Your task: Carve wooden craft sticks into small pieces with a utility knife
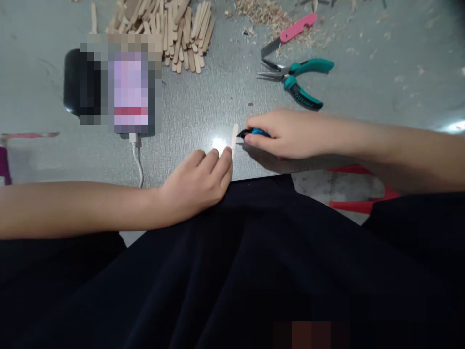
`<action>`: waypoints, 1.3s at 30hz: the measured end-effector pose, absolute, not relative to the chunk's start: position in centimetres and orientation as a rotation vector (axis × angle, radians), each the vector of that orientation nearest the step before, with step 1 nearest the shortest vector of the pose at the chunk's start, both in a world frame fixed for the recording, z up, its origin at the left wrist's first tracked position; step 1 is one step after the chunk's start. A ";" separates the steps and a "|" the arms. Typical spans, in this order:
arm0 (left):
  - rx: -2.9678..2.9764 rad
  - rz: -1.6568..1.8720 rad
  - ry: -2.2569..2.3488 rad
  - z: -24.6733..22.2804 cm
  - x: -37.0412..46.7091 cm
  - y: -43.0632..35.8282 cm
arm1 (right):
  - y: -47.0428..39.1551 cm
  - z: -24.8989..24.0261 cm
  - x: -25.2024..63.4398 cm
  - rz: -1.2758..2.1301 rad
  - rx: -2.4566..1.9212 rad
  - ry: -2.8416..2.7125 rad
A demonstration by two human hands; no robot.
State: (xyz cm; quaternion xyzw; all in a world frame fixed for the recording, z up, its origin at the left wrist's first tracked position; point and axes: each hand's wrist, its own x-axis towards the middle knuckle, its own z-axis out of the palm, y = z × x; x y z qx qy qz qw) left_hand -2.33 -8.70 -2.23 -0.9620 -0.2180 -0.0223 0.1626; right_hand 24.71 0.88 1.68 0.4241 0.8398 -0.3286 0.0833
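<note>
on the left of the tabletop [189, 104], a black case [75, 82] lay beside a blurred phone [131, 92], whose white cable [138, 162] ran down toward the near edge. a loose pile [181, 34] of wooden sticks spread beyond and to the right of the phone. the left hand [203, 177] pinched the lower end of one pale stick [235, 135], upright in view near the edge. just right of it, the right hand [278, 133] gripped a blue tool [259, 132], its black tip close to the stick. farther back lay the pliers [290, 75], handles apart, a pink knife [298, 28] and shavings [263, 12].
</note>
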 end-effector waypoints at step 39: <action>-2.776 -0.214 -0.644 -4.4 -2.2 -9.7 | -1.5 4.1 20.0 -0.309 1.042 2.214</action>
